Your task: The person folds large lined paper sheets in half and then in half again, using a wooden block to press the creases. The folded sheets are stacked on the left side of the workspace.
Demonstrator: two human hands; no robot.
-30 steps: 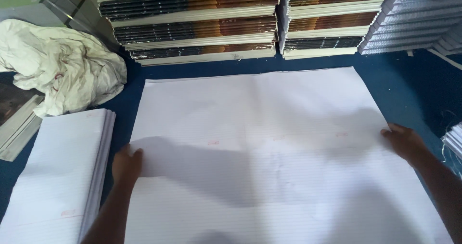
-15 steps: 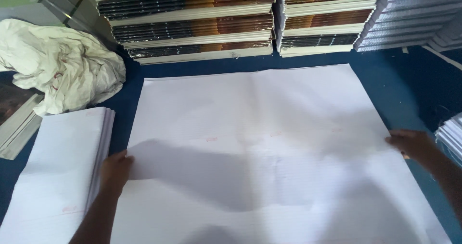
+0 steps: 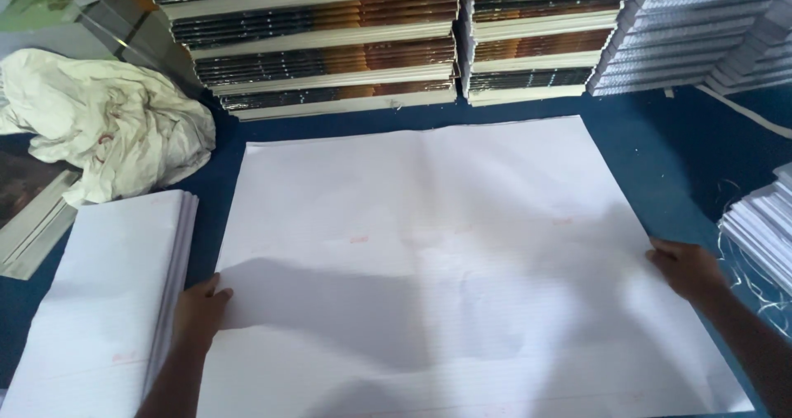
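A large white ruled sheet of paper (image 3: 445,245) lies flat on a blue table (image 3: 685,162). My left hand (image 3: 198,311) rests at the sheet's left edge, fingers touching the paper. Over at the right edge, my right hand (image 3: 686,268) has its fingers curled onto the paper. Whether either hand pinches the sheet or only presses on it, I cannot tell. My forearms come in from the bottom corners of the view.
A stack of folded white sheets (image 3: 99,302) lies left of the big sheet. A crumpled cream cloth (image 3: 107,121) sits at far left. Piles of bound notebooks (image 3: 330,47) line the back. More paper stacks (image 3: 763,228) stand at right.
Both hands have slid outward from on top of the sheet to its left and right edges. The view has tilted slightly, showing more of the sheet.
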